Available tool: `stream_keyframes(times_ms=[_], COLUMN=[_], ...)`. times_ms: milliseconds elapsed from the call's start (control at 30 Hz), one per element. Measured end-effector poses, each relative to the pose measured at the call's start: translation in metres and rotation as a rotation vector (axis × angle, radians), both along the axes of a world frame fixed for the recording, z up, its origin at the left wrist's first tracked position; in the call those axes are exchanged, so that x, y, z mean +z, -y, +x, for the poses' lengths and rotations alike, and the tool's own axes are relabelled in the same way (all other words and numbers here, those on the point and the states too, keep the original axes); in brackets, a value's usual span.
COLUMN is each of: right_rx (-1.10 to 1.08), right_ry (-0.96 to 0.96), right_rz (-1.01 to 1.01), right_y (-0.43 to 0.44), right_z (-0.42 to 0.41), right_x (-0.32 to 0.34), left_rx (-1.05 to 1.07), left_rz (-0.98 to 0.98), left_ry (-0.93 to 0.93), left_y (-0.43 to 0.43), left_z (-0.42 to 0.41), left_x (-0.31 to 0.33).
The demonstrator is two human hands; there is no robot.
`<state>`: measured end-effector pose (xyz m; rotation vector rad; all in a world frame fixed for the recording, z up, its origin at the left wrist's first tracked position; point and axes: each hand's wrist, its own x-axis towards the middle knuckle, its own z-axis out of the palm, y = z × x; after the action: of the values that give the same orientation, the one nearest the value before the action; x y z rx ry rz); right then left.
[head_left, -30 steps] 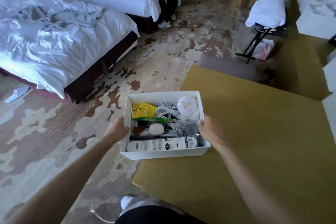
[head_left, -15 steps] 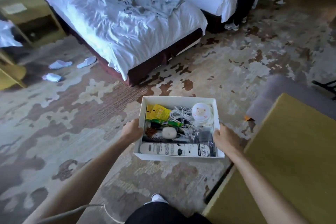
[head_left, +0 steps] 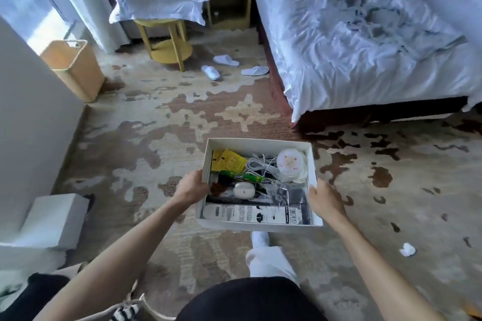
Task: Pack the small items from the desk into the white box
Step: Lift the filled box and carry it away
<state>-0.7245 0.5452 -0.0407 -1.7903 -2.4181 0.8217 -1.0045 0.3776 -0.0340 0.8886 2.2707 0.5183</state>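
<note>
I see both hands, left (head_left: 191,187) and right (head_left: 324,198), clamped on the white box (head_left: 257,143) (packed full) above the carpet (head_left: 156,125).

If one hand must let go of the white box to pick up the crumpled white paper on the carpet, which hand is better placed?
The right hand, probably. The crumpled white paper lies on the patterned carpet to the right of the white cardboard box, on that hand's side. The left hand holds the opposite wall.

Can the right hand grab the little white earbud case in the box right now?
Probably not yet: the right hand is busy gripping the white box by its side. The earbud case lies uncovered on top, so it looks easy once that hand lets go.
</note>
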Motion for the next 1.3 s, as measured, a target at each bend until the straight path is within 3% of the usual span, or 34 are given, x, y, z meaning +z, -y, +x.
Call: stream_keyframes(times_ms=[267,467,667,1033,1300], right_rx=[0.438,0.760,1.024,1.204,1.390], right_ry=[0.008,0.015,0.038,0.095,0.203], right_rz=[-0.003,0.007,-0.034,-0.121,-0.137], right_y=[-0.082,-0.080,-0.024,0.108,0.202], right_z=[-0.210,-0.384,-0.539,-0.774,-0.931], right_x=[-0.014,-0.013,-0.030,-0.050,-0.097], left_rx=[0.404,0.717,0.975,1.243,1.549], left_rz=[-0.019,-0.043,-0.085,-0.034,-0.050], left_ry=[-0.055,-0.064,-0.035,0.105,0.073], left_y=[0.016,0.064,0.132,0.257,0.310], left_z=[-0.118,-0.191,-0.264,-0.430,-0.507], left_x=[0.004,0.003,-0.019,-0.053,-0.082])
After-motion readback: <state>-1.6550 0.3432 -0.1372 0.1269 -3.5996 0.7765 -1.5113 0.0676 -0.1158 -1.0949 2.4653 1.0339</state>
